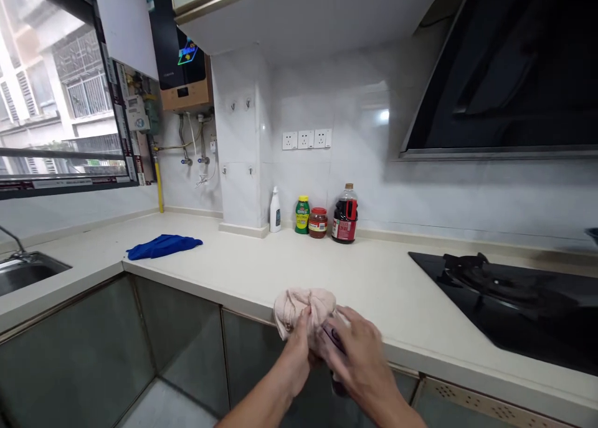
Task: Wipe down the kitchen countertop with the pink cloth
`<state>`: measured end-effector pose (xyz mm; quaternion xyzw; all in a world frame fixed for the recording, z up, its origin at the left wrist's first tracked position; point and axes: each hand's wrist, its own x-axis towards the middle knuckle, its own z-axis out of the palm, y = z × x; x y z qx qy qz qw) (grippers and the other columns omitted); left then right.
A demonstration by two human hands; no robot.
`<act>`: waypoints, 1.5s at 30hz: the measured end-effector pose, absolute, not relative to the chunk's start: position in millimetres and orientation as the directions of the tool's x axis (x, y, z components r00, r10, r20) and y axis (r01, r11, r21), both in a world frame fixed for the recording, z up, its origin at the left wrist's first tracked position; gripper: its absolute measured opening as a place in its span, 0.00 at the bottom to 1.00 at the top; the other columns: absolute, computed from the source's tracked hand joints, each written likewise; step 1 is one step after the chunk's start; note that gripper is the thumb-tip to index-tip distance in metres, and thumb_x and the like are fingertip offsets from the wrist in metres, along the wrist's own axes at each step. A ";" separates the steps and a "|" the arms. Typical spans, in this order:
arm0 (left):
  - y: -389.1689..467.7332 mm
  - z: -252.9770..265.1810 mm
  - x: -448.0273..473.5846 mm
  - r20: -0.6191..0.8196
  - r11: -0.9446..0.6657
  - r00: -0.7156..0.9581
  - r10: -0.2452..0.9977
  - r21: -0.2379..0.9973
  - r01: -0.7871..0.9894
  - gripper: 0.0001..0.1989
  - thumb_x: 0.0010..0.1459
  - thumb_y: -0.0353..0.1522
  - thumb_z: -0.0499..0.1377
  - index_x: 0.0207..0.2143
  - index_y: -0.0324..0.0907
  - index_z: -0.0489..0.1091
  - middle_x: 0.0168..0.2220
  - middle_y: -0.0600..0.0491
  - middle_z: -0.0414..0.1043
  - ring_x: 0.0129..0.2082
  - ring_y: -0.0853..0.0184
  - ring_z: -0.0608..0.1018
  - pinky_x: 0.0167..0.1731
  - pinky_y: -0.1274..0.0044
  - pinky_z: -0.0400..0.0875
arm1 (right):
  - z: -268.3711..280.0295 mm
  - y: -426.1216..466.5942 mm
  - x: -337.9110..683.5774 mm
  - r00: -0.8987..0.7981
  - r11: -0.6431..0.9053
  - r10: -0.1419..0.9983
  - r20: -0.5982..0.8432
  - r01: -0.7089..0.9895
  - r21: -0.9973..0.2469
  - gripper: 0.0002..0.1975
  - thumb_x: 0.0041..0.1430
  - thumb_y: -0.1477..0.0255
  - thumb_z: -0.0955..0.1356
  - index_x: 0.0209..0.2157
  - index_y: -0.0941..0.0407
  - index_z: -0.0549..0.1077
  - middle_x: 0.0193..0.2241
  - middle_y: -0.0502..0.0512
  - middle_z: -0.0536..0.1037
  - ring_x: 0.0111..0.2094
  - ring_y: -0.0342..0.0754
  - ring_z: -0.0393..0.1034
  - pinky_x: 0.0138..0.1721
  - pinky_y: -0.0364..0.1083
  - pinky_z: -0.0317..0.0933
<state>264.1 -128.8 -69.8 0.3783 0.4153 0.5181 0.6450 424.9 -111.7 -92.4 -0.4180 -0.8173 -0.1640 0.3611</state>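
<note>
A pale pink cloth (pixel 303 304) is bunched up at the front edge of the counter. My left hand (pixel 297 353) grips it from below, thumb pressed on top of the folds. Close beside it on the right, my right hand (pixel 359 353) is closed around a dark purple object (pixel 335 336), whose lower end shows under the palm. Motion blur and the fingers hide most of this object, so its kind cannot be made out. Whether it touches the cloth is also unclear.
On the pale countertop (pixel 252 267) lies a blue cloth (pixel 164 247). Along the wall stand a white bottle (pixel 275 211), a green bottle (pixel 302 216), a red-lidded jar (pixel 318 223) and a dark sauce bottle (pixel 344 216). A black gas hob (pixel 514 303) is right, a sink (pixel 32 271) left.
</note>
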 end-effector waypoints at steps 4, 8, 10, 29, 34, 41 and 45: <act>-134.5 -75.8 220.1 -0.109 0.148 0.187 0.976 0.967 -0.206 0.43 0.57 0.62 0.52 0.68 0.52 0.57 0.60 0.45 0.71 0.49 0.58 0.78 0.46 0.68 0.72 | -73.1 -92.8 365.6 -0.575 0.614 0.695 0.432 0.787 0.058 0.42 0.48 0.70 0.77 0.64 0.49 0.62 0.66 0.64 0.59 0.66 0.70 0.50 0.62 0.68 0.48; -135.9 -76.0 157.6 0.158 -0.126 -0.086 0.984 0.945 0.301 0.41 0.54 0.57 0.58 0.63 0.42 0.65 0.41 0.47 0.80 0.40 0.59 0.80 0.44 0.69 0.72 | -59.5 -70.9 330.2 -0.588 0.606 0.732 0.343 0.793 0.064 0.48 0.50 0.67 0.78 0.68 0.53 0.56 0.66 0.66 0.59 0.64 0.74 0.51 0.61 0.71 0.51; -124.3 -63.9 131.6 0.353 -0.213 -0.213 0.911 0.846 0.489 0.33 0.59 0.54 0.54 0.58 0.42 0.69 0.39 0.49 0.79 0.40 0.59 0.79 0.45 0.69 0.72 | -51.7 -65.8 313.8 -0.640 0.656 0.689 0.340 0.750 0.082 0.48 0.51 0.64 0.79 0.68 0.53 0.55 0.66 0.65 0.58 0.64 0.74 0.50 0.60 0.73 0.52; -18.3 -26.4 99.7 0.334 0.047 -0.121 0.935 0.220 0.974 0.25 0.63 0.48 0.47 0.49 0.48 0.77 0.56 0.45 0.72 0.59 0.49 0.68 0.59 0.58 0.59 | -85.9 -87.2 535.5 -0.365 0.352 0.850 0.380 0.930 0.106 0.46 0.46 0.73 0.79 0.65 0.45 0.62 0.69 0.54 0.56 0.67 0.68 0.48 0.61 0.66 0.52; -20.1 -26.2 103.3 0.330 0.060 -0.125 0.936 0.200 0.978 0.25 0.62 0.48 0.48 0.50 0.49 0.76 0.57 0.46 0.71 0.59 0.50 0.68 0.58 0.59 0.59 | -111.7 -106.9 635.1 -0.294 0.196 0.801 0.521 0.952 0.236 0.41 0.47 0.77 0.75 0.63 0.46 0.65 0.68 0.52 0.58 0.66 0.65 0.50 0.58 0.62 0.55; -18.9 -23.9 110.4 0.326 0.047 -0.108 0.939 0.188 0.981 0.27 0.60 0.51 0.49 0.51 0.48 0.75 0.58 0.43 0.70 0.59 0.49 0.69 0.57 0.58 0.60 | -102.9 -108.1 583.7 -0.233 0.196 0.847 0.478 0.972 0.126 0.34 0.54 0.76 0.70 0.62 0.44 0.66 0.66 0.48 0.61 0.65 0.63 0.52 0.58 0.63 0.52; -19.6 -23.6 110.1 0.339 0.039 -0.108 0.935 0.206 0.978 0.26 0.61 0.51 0.49 0.51 0.49 0.76 0.59 0.44 0.70 0.60 0.50 0.68 0.58 0.58 0.59 | -75.4 -93.3 470.5 -0.389 0.425 0.844 0.369 0.905 -0.017 0.31 0.61 0.69 0.68 0.65 0.43 0.62 0.68 0.48 0.58 0.66 0.63 0.50 0.62 0.65 0.47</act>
